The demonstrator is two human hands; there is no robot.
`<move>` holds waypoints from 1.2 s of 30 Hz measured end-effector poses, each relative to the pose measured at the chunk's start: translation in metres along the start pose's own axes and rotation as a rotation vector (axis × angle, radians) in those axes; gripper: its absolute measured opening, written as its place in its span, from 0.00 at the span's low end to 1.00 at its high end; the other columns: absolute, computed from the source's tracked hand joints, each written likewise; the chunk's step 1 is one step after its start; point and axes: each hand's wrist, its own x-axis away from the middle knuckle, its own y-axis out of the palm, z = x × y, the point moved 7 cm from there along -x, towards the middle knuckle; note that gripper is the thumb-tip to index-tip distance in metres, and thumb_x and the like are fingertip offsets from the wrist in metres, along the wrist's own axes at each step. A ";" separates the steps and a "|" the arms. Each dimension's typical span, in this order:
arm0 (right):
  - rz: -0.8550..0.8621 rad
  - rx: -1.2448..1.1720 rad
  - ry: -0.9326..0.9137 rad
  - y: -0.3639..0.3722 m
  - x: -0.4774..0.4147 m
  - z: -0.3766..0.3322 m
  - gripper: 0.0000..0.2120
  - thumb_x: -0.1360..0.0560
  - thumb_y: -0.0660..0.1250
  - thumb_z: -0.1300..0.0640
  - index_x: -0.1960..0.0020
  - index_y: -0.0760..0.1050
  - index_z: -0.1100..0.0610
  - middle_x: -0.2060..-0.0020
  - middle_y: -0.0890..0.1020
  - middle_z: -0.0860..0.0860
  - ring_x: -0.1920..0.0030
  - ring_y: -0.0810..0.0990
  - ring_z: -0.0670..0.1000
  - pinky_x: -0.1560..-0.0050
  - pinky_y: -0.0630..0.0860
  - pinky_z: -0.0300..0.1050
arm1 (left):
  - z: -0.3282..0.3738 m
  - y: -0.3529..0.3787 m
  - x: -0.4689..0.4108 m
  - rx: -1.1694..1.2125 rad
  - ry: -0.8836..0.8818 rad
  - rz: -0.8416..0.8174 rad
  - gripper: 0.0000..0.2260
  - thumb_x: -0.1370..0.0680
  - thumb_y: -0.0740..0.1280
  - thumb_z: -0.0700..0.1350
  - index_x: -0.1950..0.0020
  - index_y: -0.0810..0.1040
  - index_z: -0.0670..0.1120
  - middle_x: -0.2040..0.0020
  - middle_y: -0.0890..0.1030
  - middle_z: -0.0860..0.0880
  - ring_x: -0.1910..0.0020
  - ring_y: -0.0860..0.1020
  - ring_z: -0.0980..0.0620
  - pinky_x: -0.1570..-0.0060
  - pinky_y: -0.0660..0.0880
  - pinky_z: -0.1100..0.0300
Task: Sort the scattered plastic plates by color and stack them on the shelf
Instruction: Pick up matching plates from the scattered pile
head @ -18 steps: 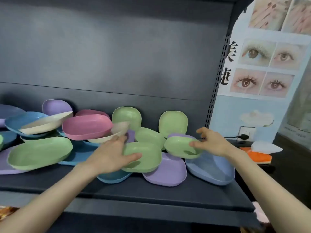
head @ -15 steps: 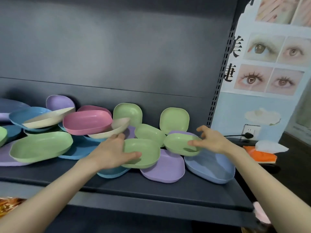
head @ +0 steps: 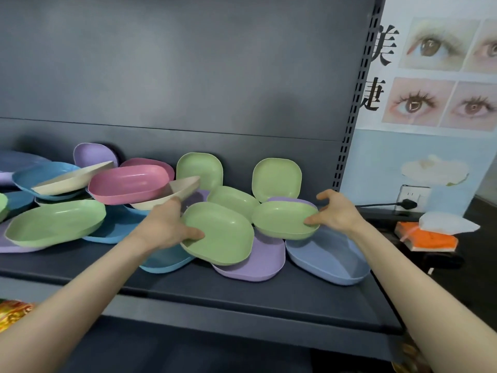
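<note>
Since the prior frames both grips persist unchanged: left hand (head: 164, 227) pinches the nearer green plate (head: 223, 235), right hand (head: 337, 214) pinches the right green plate (head: 282, 219), both low over the pile at mid shelf (head: 242, 297), so green stacking appears barely begun.

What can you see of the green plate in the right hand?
The green plate is a shallow, rounded-square dish of matte pale plastic, open side up, tilted slightly toward the camera. The right hand pinches its right rim, thumb inside, fingers behind. It lies over a purple plate and above a blue-grey plate. Whether it is lifted clear cannot be told.
</note>
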 end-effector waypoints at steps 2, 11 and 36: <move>0.030 -0.026 0.014 -0.002 -0.002 0.003 0.36 0.36 0.77 0.62 0.32 0.66 0.62 0.39 0.76 0.59 0.41 0.76 0.57 0.46 0.71 0.43 | 0.000 0.000 -0.002 -0.044 -0.012 0.039 0.41 0.33 0.75 0.41 0.26 0.60 0.61 0.45 0.76 0.53 0.60 0.75 0.59 0.61 0.68 0.74; 0.228 -0.136 -0.141 -0.018 0.012 -0.015 0.11 0.27 0.59 0.65 0.68 0.66 0.62 0.71 0.65 0.55 0.66 0.61 0.53 0.69 0.57 0.44 | 0.004 -0.001 0.008 0.244 -0.069 0.122 0.05 0.25 0.67 0.39 0.54 0.80 0.38 0.55 0.82 0.39 0.61 0.78 0.47 0.73 0.74 0.65; 0.145 -0.576 -0.383 0.062 0.094 -0.162 0.06 0.24 0.54 0.63 0.52 0.69 0.61 0.63 0.72 0.51 0.62 0.69 0.52 0.61 0.66 0.47 | 0.007 -0.064 0.080 0.926 0.098 0.259 0.14 0.22 0.60 0.54 0.39 0.70 0.49 0.49 0.82 0.52 0.54 0.83 0.52 0.63 0.80 0.50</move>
